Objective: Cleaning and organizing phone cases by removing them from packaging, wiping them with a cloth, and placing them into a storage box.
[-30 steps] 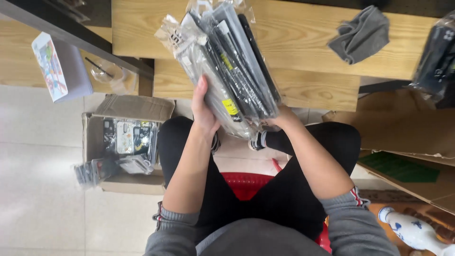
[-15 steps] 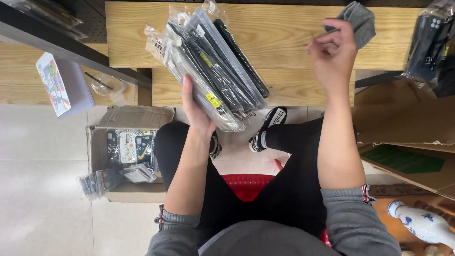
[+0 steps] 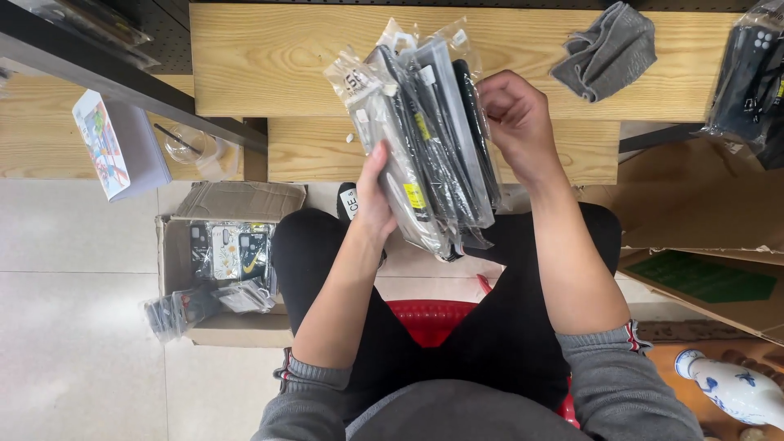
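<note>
Left hand: the left hand [image 3: 374, 196], in the middle of the frame, gripped the stack of bagged phone cases [image 3: 425, 139] from below, thumb pressed against the near face of the stack, the other fingers hidden behind it.
Right hand: the right hand [image 3: 514, 122], just right of the stack, had its fingers curled in and pressed together at the stack's upper right edge; whether they pinched a single bag could not be told.
Stack: held upright and fanned, above the person's lap, in front of the wooden shelf [image 3: 278, 57] that ran across the top of the frame.
Cloth: a grey cloth [image 3: 606, 53] lay on the shelf at upper right, well apart from the hands.
Hanging bags: more dark bagged cases [image 3: 751, 73] sat at the far right edge.
Box: an open cardboard box [image 3: 175, 253] stood on the floor at lower left, with printed cases [image 3: 231, 249] in it and loose bags [image 3: 175, 309] spilling over its side.
Left side: a small booklet [image 3: 110, 147] and a clear plastic cup [image 3: 186, 145] lay under a dark rail.
Seat: a red stool [image 3: 433, 314] showed between the knees.
Lower right: a blue and white vase [image 3: 731, 388] lay on its side.
In the way: the stack covered part of the shelf edge and most of the left fingers.
</note>
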